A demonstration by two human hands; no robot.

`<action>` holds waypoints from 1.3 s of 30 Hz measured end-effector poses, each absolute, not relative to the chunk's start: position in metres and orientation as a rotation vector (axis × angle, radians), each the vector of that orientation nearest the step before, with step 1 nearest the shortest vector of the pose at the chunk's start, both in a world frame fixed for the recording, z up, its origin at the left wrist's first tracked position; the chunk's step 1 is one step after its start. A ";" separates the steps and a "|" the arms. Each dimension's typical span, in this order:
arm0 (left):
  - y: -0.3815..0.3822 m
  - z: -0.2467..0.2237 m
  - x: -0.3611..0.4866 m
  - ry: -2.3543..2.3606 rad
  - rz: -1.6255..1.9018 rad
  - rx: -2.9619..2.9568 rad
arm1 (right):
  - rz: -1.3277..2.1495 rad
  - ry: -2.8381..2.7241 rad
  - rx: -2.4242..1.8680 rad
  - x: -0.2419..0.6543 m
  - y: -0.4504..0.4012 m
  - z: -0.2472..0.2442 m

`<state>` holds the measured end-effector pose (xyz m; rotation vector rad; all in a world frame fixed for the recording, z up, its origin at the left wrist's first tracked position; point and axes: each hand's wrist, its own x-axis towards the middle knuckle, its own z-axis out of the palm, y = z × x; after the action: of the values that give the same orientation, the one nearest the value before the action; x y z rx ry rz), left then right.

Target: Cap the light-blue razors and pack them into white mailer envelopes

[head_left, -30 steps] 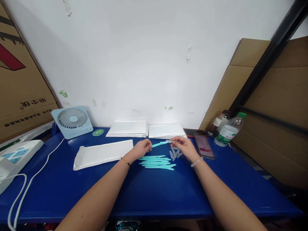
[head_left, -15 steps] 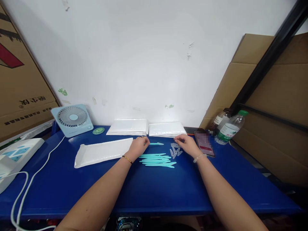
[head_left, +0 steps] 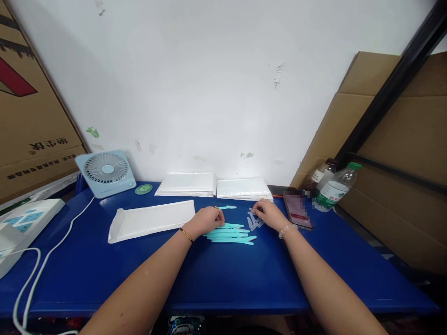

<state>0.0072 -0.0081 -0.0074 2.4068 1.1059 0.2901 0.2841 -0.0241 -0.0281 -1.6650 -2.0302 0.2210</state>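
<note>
Head view: the left hand [head_left: 206,220], fingers bent, meets the far edge of the turquoise sticks [head_left: 230,235]; its grip cannot be determined. One separate stick [head_left: 229,207] lies just beyond it. The right hand [head_left: 271,214] curls over translucent pieces [head_left: 252,223]; its grip is likewise indeterminable.

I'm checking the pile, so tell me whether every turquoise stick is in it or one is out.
One is out: a turquoise stick lies beyond the left hand, blue tabletop showing between it and the pile.
</note>
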 end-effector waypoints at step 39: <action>0.000 -0.006 0.001 1.273 0.646 2.455 | 0.193 -2.037 -1.673 0.284 -0.035 -0.015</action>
<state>0.0011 0.0005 -0.0059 2.4550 1.2735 0.6459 0.2839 -0.0349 -0.0154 -1.6729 -2.0372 0.1935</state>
